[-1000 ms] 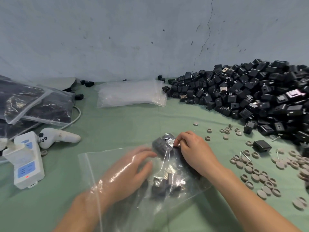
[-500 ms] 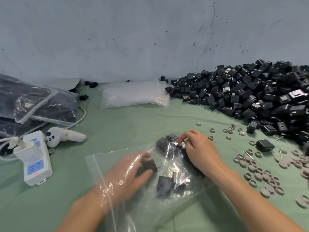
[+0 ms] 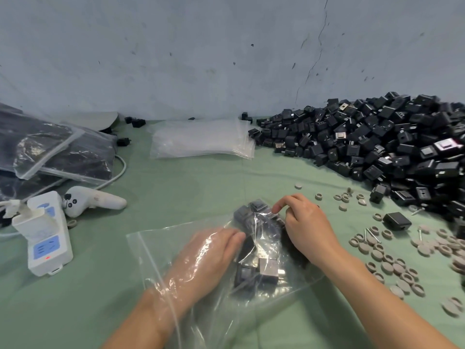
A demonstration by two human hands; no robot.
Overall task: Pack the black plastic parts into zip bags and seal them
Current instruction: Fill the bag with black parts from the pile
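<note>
A clear zip bag [image 3: 156, 250] lies on the green cloth in front of me with several black plastic parts [image 3: 254, 273] inside. My left hand [image 3: 214, 253] is inside the bag up to the forearm, its fingers fairly straight and touching a dark part at their tips. My right hand [image 3: 304, 222] is outside, fingers curled, pinching the bag's far end, where two more parts [image 3: 249, 210] bulge under the film. A large heap of loose black parts [image 3: 377, 147] fills the right back of the table.
A stack of empty zip bags [image 3: 201, 139] lies at the back centre. Filled bags [image 3: 63, 152] sit far left, near a white power strip [image 3: 47, 238] and a white controller [image 3: 93, 200]. Several grey rings [image 3: 392, 263], screws and one black part [image 3: 397, 220] lie at right.
My left hand has pushed deeper into the bag and let go of the part it carried. The right hand stays pinching the bag's far end, its fingers lifted slightly.
</note>
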